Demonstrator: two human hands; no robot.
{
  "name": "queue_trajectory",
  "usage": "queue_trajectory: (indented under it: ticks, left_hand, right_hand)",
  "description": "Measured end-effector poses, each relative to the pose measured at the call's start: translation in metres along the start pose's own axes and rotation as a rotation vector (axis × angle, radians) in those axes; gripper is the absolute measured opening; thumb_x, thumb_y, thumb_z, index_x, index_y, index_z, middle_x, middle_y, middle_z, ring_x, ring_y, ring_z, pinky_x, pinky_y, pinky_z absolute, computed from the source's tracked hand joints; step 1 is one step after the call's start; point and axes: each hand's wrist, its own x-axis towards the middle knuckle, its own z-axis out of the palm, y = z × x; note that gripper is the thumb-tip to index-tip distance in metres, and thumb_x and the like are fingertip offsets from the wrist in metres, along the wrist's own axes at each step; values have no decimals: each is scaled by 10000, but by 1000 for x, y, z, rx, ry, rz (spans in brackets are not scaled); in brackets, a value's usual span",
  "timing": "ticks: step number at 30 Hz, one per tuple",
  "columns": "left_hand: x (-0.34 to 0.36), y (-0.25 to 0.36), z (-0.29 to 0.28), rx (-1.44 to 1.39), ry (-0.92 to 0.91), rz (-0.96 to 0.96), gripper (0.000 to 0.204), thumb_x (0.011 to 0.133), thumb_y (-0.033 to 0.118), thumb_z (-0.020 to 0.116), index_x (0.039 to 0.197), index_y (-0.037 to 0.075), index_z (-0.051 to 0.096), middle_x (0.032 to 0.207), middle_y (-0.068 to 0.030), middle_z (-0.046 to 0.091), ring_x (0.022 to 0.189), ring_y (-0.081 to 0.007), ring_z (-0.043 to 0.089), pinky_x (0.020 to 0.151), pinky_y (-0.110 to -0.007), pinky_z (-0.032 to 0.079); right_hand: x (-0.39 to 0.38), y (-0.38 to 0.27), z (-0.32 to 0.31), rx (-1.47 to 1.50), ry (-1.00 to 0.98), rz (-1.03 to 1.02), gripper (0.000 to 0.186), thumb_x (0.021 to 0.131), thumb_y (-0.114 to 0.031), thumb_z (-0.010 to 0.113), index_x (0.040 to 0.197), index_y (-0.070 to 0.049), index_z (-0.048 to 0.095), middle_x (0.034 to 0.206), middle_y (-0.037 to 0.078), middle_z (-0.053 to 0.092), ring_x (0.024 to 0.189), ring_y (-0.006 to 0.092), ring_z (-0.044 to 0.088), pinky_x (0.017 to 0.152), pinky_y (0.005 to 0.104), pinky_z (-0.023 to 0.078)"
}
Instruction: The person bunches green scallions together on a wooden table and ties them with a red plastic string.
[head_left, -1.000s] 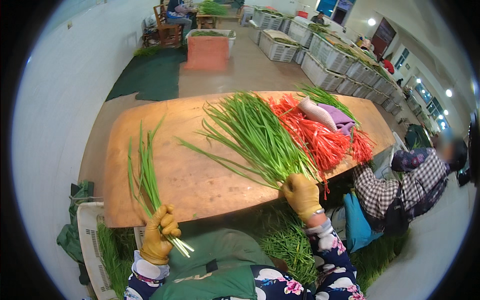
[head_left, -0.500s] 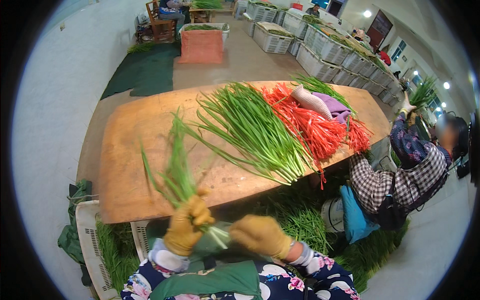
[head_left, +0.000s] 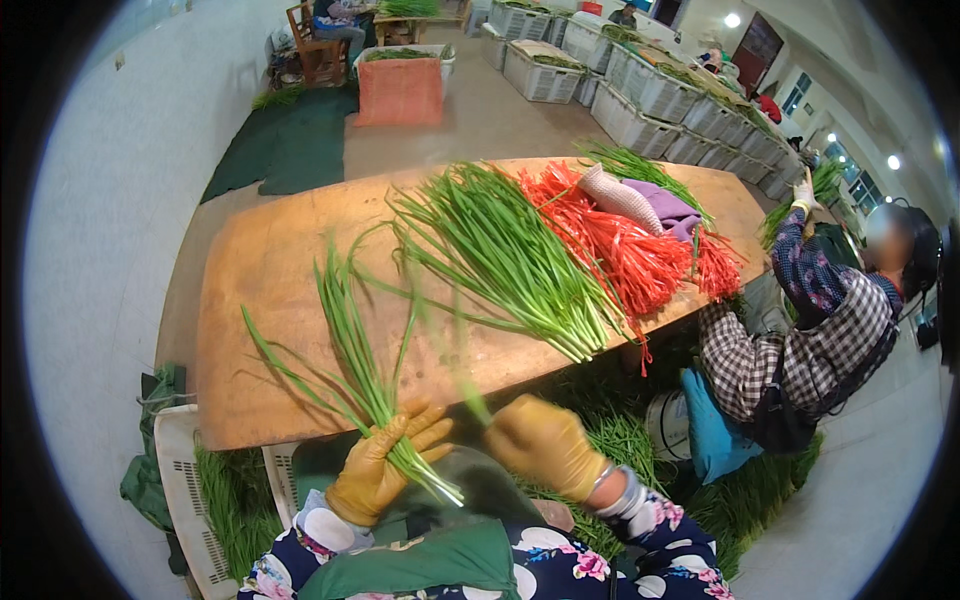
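Note:
In a yellow glove, my left hand (head_left: 375,475) holds a small bunch of garlic chives (head_left: 352,350); the thumb lies over the pale stems and the other fingers are partly spread. The bunch's leaves fan out over the wooden table (head_left: 270,290). To its right, my gloved right hand (head_left: 548,445) is closed on a blurred green chive stalk (head_left: 470,390) that sticks up past the fingers. A larger pile of garlic chives (head_left: 510,260) lies on the table beyond, white ends toward me. Beside that pile are red plastic ties (head_left: 625,255).
A beige cloth and a purple cloth (head_left: 665,212) lie on the ties. White crates of greens (head_left: 180,470) stand at my lower left. More loose greens (head_left: 620,445) lie below the table's near edge. A co-worker (head_left: 830,320) sits at the right beside a white bucket (head_left: 668,428).
My left hand's fingers have loosened and spread under the bunch, whose leaves have swung left and fanned out. My right hand has moved slightly right and up, with a stalk now showing in it.

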Motion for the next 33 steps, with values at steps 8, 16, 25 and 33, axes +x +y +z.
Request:
queue_trajectory:
  ticks: [8,16,25,33]
  left_hand:
    - [-6,28,34,-152,-90,135,582,1053,224,564,1568,81,332,845,19,451,701,-91,462,744,-324,512]
    - [-25,59,18,-443,-99,199,522,1039,173,571,1513,27,407,751,33,361,603,-66,344,601,-252,342]
    - [-7,12,14,232,212,-49,335,998,133,643,1301,-3,594,1232,-147,674,920,-185,666,755,-309,560]
    - [19,6,36,503,110,32,292,978,180,694,1219,16,670,1076,-50,737,902,-93,675,727,-210,528]
  right_hand:
    - [16,3,-18,186,-4,-150,217,847,-230,750,959,-75,648,829,121,625,743,327,647,663,432,526]
    - [37,96,-42,-500,157,194,223,848,-258,745,838,-60,643,820,150,614,743,345,629,664,471,501]
    - [8,8,-9,-34,99,160,166,842,-187,782,883,-82,660,774,130,631,673,339,644,607,411,520]
    - [-11,-28,24,205,11,157,185,874,-190,775,980,-67,687,835,123,692,659,298,681,605,362,535]
